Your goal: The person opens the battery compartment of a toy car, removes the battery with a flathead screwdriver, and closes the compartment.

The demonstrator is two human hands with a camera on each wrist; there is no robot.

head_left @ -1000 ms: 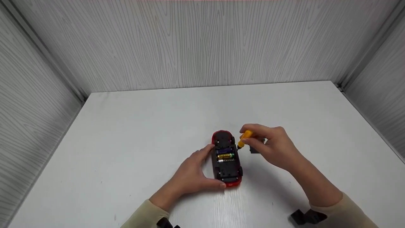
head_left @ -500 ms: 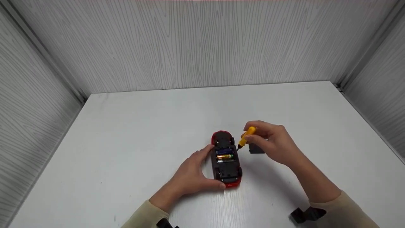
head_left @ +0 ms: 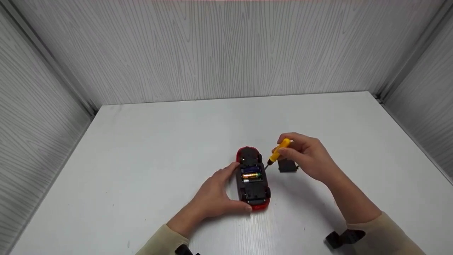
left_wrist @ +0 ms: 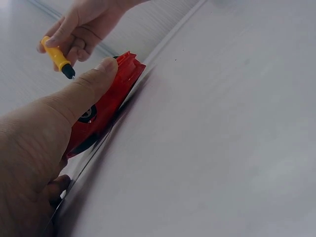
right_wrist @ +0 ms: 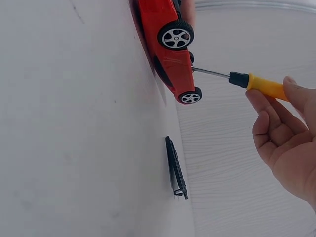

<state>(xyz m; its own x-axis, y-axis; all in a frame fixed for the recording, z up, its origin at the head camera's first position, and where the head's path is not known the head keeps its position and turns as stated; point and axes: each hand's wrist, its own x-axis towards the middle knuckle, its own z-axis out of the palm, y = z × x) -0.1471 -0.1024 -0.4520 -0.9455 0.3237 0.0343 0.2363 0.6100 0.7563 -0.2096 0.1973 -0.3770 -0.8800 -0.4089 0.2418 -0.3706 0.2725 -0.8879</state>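
The red plastic toy car (head_left: pixel 252 179) lay belly-up mid-table on the white tabletop (head_left: pixel 141 148), its open battery bay holding three small cylindrical batteries (head_left: pixel 252 174), blue, gold and silver, side by side. The left hand (head_left: pixel 212 198) cupped the car, thumb at its near end, fingers curled along its side. The right hand (head_left: pixel 308 157) pinched a yellow-handled screwdriver (head_left: pixel 277 153), tip beside the bay. A flat black cover plate (head_left: pixel 287 165) rested just beside the car, under that hand.

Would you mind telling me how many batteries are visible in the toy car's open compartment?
3, side by side in the upturned red toy car: a blue battery farthest away, a gold battery in the middle, a silver battery nearest. None seems hidden.
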